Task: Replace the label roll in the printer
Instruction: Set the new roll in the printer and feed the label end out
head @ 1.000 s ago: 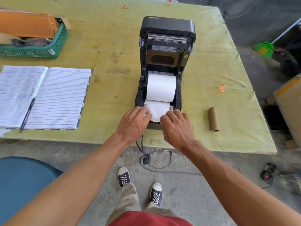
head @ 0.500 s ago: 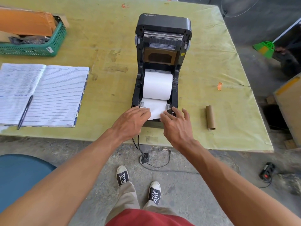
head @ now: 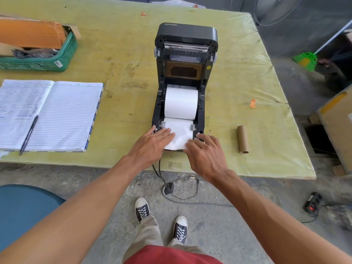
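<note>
As hands flatten its tail, label roll [head: 181,102] lies crosswise — left-right.

Bare table [head: 228,88] right of printer [head: 185,77]; cardboard core [head: 243,139] near front edge.

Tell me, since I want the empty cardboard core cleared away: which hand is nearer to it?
Right. The right hand lies just left of the cardboard core; the left hand is beyond it, farther left.
</note>
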Action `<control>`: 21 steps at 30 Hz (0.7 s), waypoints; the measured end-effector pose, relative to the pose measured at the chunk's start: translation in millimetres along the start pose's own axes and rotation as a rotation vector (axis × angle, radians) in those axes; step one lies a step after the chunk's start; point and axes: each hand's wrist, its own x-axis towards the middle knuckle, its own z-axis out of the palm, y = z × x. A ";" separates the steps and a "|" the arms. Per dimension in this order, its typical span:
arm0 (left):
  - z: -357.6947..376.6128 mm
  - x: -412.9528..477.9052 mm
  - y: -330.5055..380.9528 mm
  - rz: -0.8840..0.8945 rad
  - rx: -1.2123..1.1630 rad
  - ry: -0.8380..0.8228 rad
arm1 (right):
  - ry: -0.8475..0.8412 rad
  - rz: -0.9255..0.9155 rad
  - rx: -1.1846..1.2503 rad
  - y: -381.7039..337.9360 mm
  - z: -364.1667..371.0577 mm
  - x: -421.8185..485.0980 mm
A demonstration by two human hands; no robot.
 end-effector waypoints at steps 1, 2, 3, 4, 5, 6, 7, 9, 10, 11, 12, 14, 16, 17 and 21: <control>0.6 -0.7 0.1 0.008 0.009 0.001 | -0.038 0.016 -0.008 0.8 -1.6 2.9; 1.3 -2.2 0.1 0.016 0.024 0.001 | -0.099 0.033 -0.018 0.9 -2.9 6.2; 2.5 -3.9 0.4 0.028 0.040 0.002 | -0.155 0.043 -0.024 0.8 -3.7 9.3; 4.0 -5.5 0.9 0.039 0.056 0.007 | -0.214 0.050 -0.025 0.0 -4.7 12.0; 5.1 -6.5 1.4 0.044 0.065 0.006 | -0.264 0.056 -0.025 -1.0 -5.6 14.7; 5.3 -7.1 1.7 0.044 0.070 0.004 | -0.295 0.061 -0.023 -1.8 -7.0 16.8; 5.2 -7.5 1.5 0.043 0.072 0.006 | -0.314 0.067 -0.022 -2.7 -9.0 17.8; 3.5 -8.7 1.9 0.043 0.076 0.019 | -0.332 0.074 -0.018 -4.3 -12.2 17.5; 1.8 -9.4 3.0 0.042 0.083 0.018 | -0.340 0.075 -0.014 -4.7 -12.8 16.1; 0.4 -10.6 4.5 0.039 0.091 0.015 | -0.343 0.076 -0.011 -4.9 -13.4 14.7; -0.5 -11.9 5.8 0.036 0.103 0.017 | -0.342 0.076 -0.010 -5.1 -13.9 13.3; -2.7 -14.0 8.4 0.026 0.113 0.020 | -0.346 0.078 -0.004 -5.5 -15.0 12.0; -5.2 -15.4 9.1 0.027 0.095 0.023 | -0.360 0.091 0.021 -7.2 -16.0 9.9; -6.7 -16.6 8.4 0.036 0.088 0.033 | -0.362 0.100 0.034 -8.0 -16.7 8.7; -13.0 -19.2 -5.9 0.104 0.040 0.072 | -0.354 0.107 0.046 -9.8 -21.6 8.5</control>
